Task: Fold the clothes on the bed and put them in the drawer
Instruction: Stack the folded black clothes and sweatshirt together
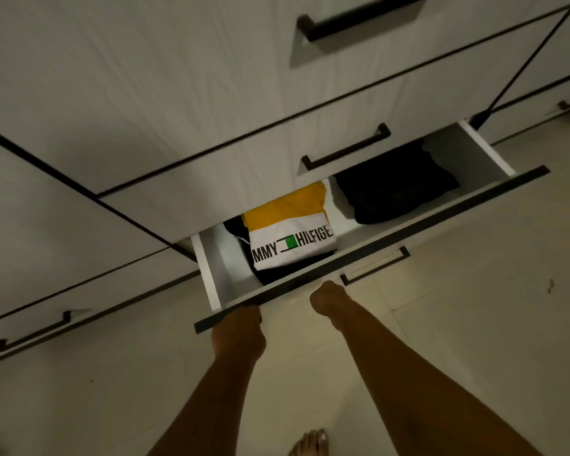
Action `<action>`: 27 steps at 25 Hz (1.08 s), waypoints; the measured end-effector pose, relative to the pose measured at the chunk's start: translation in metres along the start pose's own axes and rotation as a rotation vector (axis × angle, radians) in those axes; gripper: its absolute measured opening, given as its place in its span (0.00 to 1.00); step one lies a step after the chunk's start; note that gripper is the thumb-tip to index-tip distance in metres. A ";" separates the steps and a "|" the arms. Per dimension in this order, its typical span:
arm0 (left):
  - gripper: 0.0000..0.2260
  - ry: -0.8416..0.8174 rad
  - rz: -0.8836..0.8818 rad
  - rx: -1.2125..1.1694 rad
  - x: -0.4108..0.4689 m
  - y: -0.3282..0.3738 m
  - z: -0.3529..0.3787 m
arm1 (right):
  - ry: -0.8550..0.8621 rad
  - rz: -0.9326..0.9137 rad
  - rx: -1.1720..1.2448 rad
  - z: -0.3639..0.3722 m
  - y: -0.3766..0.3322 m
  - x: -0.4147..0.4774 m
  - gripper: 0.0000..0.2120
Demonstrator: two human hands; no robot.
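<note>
We list, left to right.
- Drawer (210, 274): centre of frame, partly open.
- Left hand (239, 334): at the drawer's front rim, lower centre. Its fingertips are hidden at the rim, so we cannot tell whether they curl round it.
- Shirt (290, 238): yellow and white, folded, in the drawer's left half on a black garment (267, 274).
- Right hand (324, 297): fingers curled into a fist, knuckles against the drawer front, beside the handle (375, 263).
- Black clothes (395, 189): folded, in the drawer's right half.
</note>
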State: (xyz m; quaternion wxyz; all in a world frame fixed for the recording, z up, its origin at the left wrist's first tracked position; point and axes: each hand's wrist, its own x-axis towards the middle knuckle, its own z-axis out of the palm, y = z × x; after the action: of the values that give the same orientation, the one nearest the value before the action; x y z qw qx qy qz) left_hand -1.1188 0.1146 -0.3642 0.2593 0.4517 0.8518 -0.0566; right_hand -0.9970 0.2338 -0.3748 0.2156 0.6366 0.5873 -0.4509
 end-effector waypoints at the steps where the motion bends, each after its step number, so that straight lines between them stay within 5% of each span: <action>1: 0.10 -0.052 -0.065 -0.085 0.000 -0.006 -0.004 | -0.036 -0.024 -0.075 -0.006 -0.004 -0.004 0.17; 5: 0.11 -0.219 -0.085 -0.316 0.003 -0.004 0.019 | 0.063 -0.131 -0.254 -0.004 0.000 -0.004 0.19; 9: 0.16 -0.241 -0.079 -0.442 0.033 -0.003 0.054 | 0.365 -0.299 -0.480 0.004 0.020 0.029 0.09; 19: 0.12 0.048 -0.090 -0.321 0.150 -0.013 0.004 | 0.529 -0.549 -0.745 -0.043 -0.057 0.110 0.15; 24: 0.37 -0.065 -0.070 -0.298 0.189 -0.022 0.002 | 0.450 -0.546 -0.603 -0.056 -0.090 0.146 0.26; 27: 0.39 -0.019 -0.087 -0.268 0.178 -0.022 -0.012 | 0.423 -0.551 -0.582 -0.060 -0.090 0.132 0.33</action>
State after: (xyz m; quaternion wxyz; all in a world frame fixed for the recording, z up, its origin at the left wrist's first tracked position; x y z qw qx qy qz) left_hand -1.2230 0.2375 -0.4445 0.3225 0.3752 0.8680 0.0423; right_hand -1.0750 0.3747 -0.4312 0.1330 0.4476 0.8682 -0.1677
